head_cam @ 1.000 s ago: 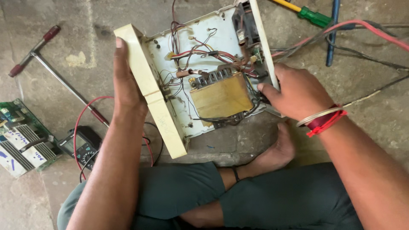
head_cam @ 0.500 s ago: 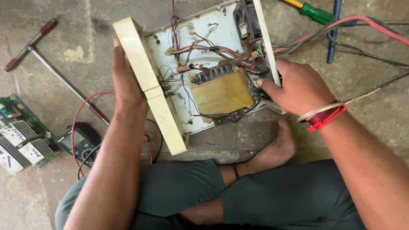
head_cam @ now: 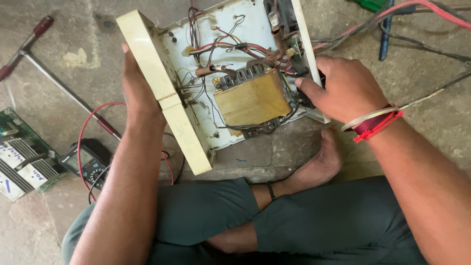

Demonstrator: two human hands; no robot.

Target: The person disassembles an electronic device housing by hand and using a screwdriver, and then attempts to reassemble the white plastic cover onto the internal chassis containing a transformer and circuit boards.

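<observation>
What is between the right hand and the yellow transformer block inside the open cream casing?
A tangle of dark wires lies between the right hand and the transformer block, at the block's right edge. The left hand holds the casing by its outer side wall.

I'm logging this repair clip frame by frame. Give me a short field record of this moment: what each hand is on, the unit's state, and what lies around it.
Left hand: grips the cream casing's left side wall
Right hand: grips the casing's right edge, fingers by the wiring
Unit state: open, tilted up off the floor; yellow-wrapped transformer and red and dark wires exposed
Left of unit: multimeter with red lead, green circuit board, T-handle tool
Upper right: cables on concrete floor
</observation>
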